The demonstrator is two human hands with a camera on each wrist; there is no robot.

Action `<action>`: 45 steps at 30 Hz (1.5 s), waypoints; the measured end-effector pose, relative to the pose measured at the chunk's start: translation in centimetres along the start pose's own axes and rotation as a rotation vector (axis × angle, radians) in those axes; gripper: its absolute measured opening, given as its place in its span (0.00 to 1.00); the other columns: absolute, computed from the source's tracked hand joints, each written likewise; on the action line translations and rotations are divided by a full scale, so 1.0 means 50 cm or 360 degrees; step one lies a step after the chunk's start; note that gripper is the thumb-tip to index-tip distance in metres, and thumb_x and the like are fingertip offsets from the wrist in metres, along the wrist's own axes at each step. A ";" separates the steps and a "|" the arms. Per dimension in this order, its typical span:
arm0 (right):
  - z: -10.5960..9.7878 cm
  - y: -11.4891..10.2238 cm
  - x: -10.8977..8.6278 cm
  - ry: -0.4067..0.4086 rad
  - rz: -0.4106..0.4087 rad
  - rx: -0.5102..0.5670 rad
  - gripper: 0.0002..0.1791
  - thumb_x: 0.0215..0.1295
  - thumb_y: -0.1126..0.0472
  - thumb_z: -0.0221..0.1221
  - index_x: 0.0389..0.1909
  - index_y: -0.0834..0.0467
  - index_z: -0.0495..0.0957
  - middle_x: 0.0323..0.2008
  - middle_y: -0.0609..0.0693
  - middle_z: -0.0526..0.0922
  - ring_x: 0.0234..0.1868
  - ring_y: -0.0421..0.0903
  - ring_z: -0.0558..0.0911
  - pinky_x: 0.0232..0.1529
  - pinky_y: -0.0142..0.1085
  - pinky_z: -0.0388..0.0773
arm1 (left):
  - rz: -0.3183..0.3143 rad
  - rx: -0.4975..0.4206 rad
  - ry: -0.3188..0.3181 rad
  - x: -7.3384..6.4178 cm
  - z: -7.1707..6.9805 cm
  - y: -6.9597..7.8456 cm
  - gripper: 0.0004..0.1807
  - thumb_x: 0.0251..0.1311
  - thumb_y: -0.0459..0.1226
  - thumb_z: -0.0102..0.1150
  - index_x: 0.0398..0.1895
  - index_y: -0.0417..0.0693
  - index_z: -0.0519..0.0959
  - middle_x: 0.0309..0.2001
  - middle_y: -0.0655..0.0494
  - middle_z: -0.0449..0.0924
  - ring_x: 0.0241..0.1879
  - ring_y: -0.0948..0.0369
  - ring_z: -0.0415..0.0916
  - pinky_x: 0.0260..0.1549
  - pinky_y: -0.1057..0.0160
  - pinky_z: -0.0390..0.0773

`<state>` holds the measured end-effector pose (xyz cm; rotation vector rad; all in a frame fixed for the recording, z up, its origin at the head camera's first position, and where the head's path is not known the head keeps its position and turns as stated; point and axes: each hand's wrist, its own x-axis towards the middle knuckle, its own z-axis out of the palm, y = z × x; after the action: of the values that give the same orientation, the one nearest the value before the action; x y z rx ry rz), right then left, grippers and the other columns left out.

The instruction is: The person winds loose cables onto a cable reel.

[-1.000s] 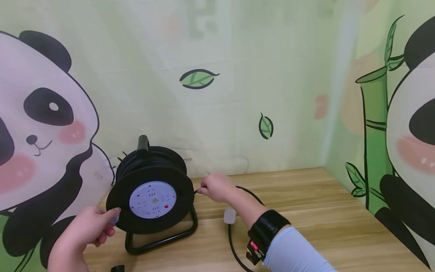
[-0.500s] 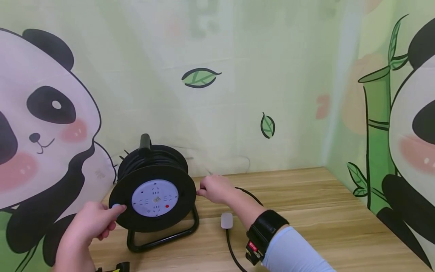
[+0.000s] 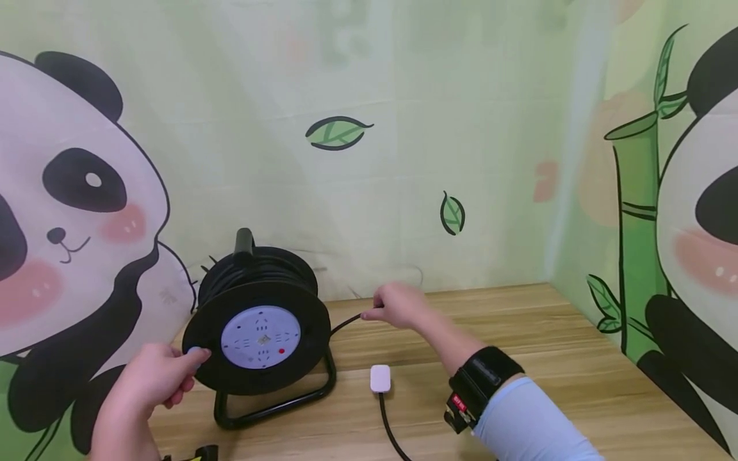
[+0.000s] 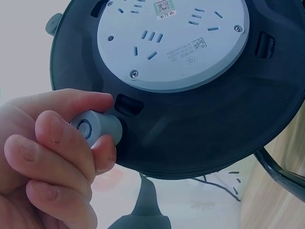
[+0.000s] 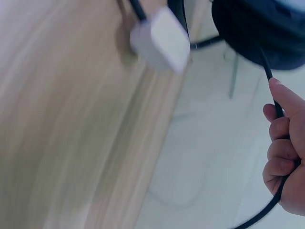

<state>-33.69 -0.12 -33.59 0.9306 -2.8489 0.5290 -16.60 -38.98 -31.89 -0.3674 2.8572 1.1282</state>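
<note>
A black cable reel (image 3: 271, 288) with a round white socket panel (image 3: 248, 355) stands on its tubular foot at the left. My left hand (image 3: 150, 381) is at the lower left of its front disc; in the left wrist view the thumb and fingers pinch a grey knob (image 4: 106, 125) on that disc. To the right of the reel, my right hand (image 3: 400, 306) grips the black cable (image 3: 344, 323), its fingers curled round it in the right wrist view. A short length of cable runs taut from the reel to this hand, then trails on below it.
A white plug (image 3: 380, 379) on a black cord lies on the wooden table (image 3: 496, 358), in front of my right hand. Behind the reel rises a printed wall cloth (image 3: 375, 192) with pandas and leaves. The reel's handle (image 3: 245, 241) sticks up at its top.
My right hand has moved right, away from the reel, so that cable shows between them. The plug has shifted slightly towards me and left. My left hand stays at the knob.
</note>
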 end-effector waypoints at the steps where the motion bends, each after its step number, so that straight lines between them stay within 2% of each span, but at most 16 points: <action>1: -0.010 0.013 -0.003 0.0016 0.0018 0.0015 0.25 0.66 0.43 0.67 0.15 0.51 0.74 0.14 0.40 0.69 0.17 0.38 0.66 0.20 0.33 0.62 | -0.0007 -0.0008 0.0000 0.000 0.000 0.000 0.30 0.70 0.56 0.55 0.16 0.43 0.76 0.16 0.52 0.73 0.20 0.55 0.73 0.26 0.57 0.67; 7: -0.076 0.107 -0.034 0.0175 0.0092 0.0086 0.22 0.66 0.43 0.66 0.19 0.52 0.78 0.17 0.43 0.73 0.21 0.41 0.69 0.25 0.36 0.67 | 0.0008 -0.0023 0.0004 -0.004 -0.005 0.001 0.31 0.71 0.56 0.55 0.17 0.43 0.76 0.16 0.52 0.72 0.20 0.55 0.72 0.25 0.58 0.66; 15: -0.147 0.217 -0.099 0.0305 0.0191 0.0166 0.23 0.70 0.43 0.63 0.21 0.53 0.74 0.19 0.46 0.70 0.22 0.45 0.68 0.27 0.39 0.65 | 0.0005 -0.0026 -0.0011 -0.008 0.000 0.007 0.29 0.72 0.54 0.55 0.17 0.43 0.75 0.16 0.52 0.72 0.20 0.55 0.72 0.26 0.57 0.66; 22: -0.180 0.296 -0.148 0.0442 0.0453 0.0035 0.22 0.69 0.39 0.62 0.32 0.55 0.84 0.27 0.48 0.80 0.27 0.48 0.74 0.26 0.40 0.68 | -0.0002 -0.0042 -0.0004 -0.010 0.000 0.002 0.30 0.72 0.56 0.54 0.17 0.43 0.75 0.16 0.52 0.73 0.21 0.55 0.72 0.25 0.57 0.65; 26: -0.190 0.306 -0.161 0.0448 0.0485 0.0005 0.23 0.68 0.37 0.62 0.35 0.55 0.84 0.29 0.49 0.82 0.28 0.48 0.75 0.26 0.40 0.68 | -0.0013 -0.0042 -0.0004 -0.010 -0.004 0.002 0.31 0.71 0.56 0.54 0.17 0.43 0.76 0.16 0.52 0.73 0.21 0.55 0.73 0.26 0.57 0.66; 31: -0.190 0.301 -0.159 0.0477 0.0486 -0.0021 0.25 0.68 0.35 0.61 0.36 0.55 0.84 0.29 0.49 0.81 0.29 0.49 0.75 0.27 0.41 0.68 | -0.0007 -0.0043 0.0005 -0.008 -0.004 0.005 0.31 0.71 0.56 0.54 0.17 0.43 0.76 0.16 0.52 0.73 0.21 0.54 0.73 0.27 0.57 0.66; 45: -0.178 0.292 -0.158 0.0528 0.0483 0.0007 0.24 0.67 0.37 0.63 0.34 0.56 0.83 0.29 0.50 0.81 0.28 0.49 0.75 0.27 0.41 0.69 | -0.0003 -0.0069 0.0041 -0.011 -0.005 0.014 0.31 0.72 0.56 0.53 0.18 0.42 0.77 0.17 0.51 0.74 0.21 0.55 0.74 0.27 0.57 0.66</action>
<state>-36.02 18.40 -31.15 0.3642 -2.6893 0.6486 -16.23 -38.56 -31.17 -0.3893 2.8577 1.1959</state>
